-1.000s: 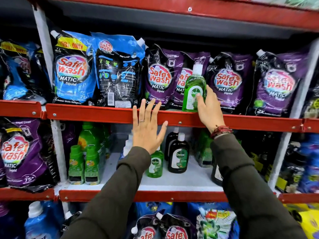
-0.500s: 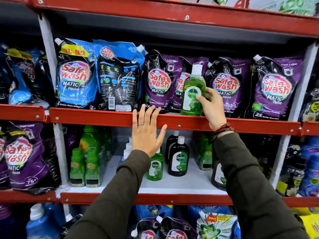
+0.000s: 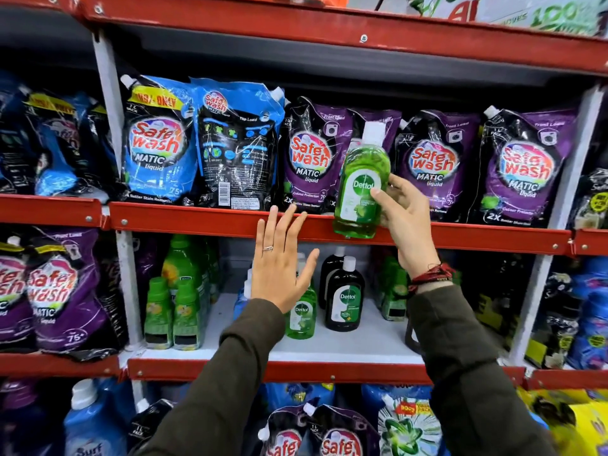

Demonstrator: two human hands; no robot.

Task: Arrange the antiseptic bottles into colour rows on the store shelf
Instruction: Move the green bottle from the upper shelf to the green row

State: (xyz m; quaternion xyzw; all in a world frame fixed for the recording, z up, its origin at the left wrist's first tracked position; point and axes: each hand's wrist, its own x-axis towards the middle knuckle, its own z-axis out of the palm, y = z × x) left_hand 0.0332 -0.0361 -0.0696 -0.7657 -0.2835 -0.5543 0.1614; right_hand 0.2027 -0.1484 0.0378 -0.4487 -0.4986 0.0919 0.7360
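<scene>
My right hand (image 3: 406, 222) grips a large green Dettol bottle (image 3: 360, 189) with a white cap, held upright in front of the red edge of the upper shelf (image 3: 197, 220). My left hand (image 3: 279, 261) is open, fingers spread, hovering before that shelf edge and touching nothing. On the white middle shelf (image 3: 362, 343) stand a small green Dettol bottle (image 3: 301, 319), partly behind my left hand, and two dark brown Dettol bottles (image 3: 343, 297) one behind the other. More green bottles (image 3: 393, 291) stand further right, half hidden by my right wrist.
Blue and purple Safe Wash pouches (image 3: 309, 159) fill the upper shelf behind the held bottle. Green bottles of another brand (image 3: 174, 307) stand at the left of the middle shelf. White uprights (image 3: 126, 284) frame the bay. More pouches and bottles crowd the lower shelf.
My right hand has lifted the large green bottle off the upper shelf and brought it forward and down, past the red edge. My left hand stays spread in about the same place.
</scene>
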